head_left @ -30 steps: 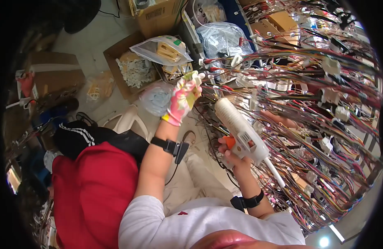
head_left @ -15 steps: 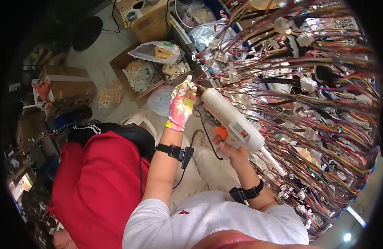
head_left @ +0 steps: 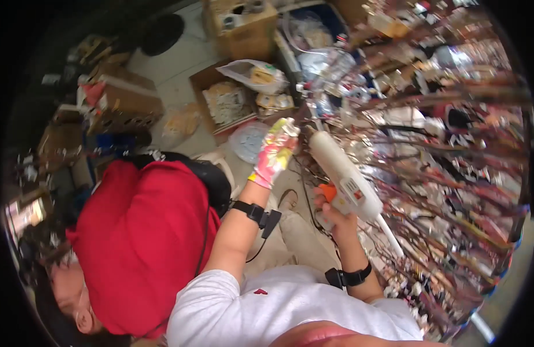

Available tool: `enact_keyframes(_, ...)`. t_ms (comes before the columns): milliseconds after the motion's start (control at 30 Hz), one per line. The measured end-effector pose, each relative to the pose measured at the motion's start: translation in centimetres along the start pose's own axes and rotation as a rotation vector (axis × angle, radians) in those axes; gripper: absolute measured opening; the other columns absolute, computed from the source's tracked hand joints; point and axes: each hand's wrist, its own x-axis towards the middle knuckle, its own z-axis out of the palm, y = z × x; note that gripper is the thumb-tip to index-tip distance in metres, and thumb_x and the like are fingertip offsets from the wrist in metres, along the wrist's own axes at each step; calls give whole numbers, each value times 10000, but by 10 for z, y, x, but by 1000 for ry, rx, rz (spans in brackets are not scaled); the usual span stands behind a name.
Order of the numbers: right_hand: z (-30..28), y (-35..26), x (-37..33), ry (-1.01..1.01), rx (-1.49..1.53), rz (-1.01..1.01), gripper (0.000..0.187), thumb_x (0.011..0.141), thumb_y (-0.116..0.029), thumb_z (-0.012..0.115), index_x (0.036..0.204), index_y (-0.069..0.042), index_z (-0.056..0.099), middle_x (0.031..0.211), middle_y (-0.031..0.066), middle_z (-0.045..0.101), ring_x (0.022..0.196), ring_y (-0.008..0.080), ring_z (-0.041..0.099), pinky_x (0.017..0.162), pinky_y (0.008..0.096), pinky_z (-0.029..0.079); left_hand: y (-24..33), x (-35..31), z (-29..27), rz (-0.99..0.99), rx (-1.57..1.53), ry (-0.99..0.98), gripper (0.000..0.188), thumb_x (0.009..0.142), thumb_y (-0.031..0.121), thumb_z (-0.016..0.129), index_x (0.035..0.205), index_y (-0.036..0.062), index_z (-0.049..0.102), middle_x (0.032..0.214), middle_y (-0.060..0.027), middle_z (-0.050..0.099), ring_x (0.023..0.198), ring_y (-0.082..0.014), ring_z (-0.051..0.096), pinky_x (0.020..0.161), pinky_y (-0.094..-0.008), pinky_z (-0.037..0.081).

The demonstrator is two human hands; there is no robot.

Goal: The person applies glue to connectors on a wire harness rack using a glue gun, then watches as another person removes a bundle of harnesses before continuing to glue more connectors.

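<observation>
The white plastic glue gun with an orange trigger (head_left: 343, 176) now sits lower and more central in the head view than a second ago, and the whole scene has swung: the boxes on the floor have slid toward the upper middle and the picture is blurred on the right, so the head has turned while the hands stayed close together. The gun's nozzle end still points up and away, toward the left hand, and the gap between the two has barely altered; that reads as work carried on at the same spot rather than a shift to a new one.

The right hand (head_left: 330, 211) is wrapped around the gun's grip, fingers closed near the trigger, with a black band on the wrist nearer the body. The left hand (head_left: 274, 153), in a patterned pink and yellow fabric glove, is just left of the nozzle end and slightly farther; its fingers look bunched together at the tip, but whether they pinch anything is too blurred to tell.

To the right and far spreads a dense tangle of coloured wires with small white connectors (head_left: 440, 150). Far left on the floor lie open brown cardboard boxes (head_left: 232, 101). Near left, a person in a red top (head_left: 139, 237) is close by.
</observation>
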Motion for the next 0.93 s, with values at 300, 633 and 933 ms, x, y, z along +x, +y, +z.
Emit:
enact_keyframes(300,-25,19,22,-37,22,-127,618,774,-146,668,1292,25,377,1138,181,555,905,200,556,801,317,466,-18,8,11,55,11,-47,305,814,35,620,1111,45,553,1006,-43,612,931,-156,596,827,-291,488)
enact_keyframes(633,4,20,65,-22,-39,-40,456,835,-160,627,1237,-24,460,1075,105,597,890,169,586,699,340,514,-1,29,-17,57,253,259,114,769,13,634,876,22,594,732,-68,617,593,-155,586,536,-285,500)
enact_keyframes(933,7,25,81,-32,-16,95,528,830,-172,612,1282,15,415,1163,125,569,968,191,548,857,328,437,4,36,-32,58,334,377,234,745,-49,622,970,11,602,798,-94,661,694,-197,644,563,-294,521)
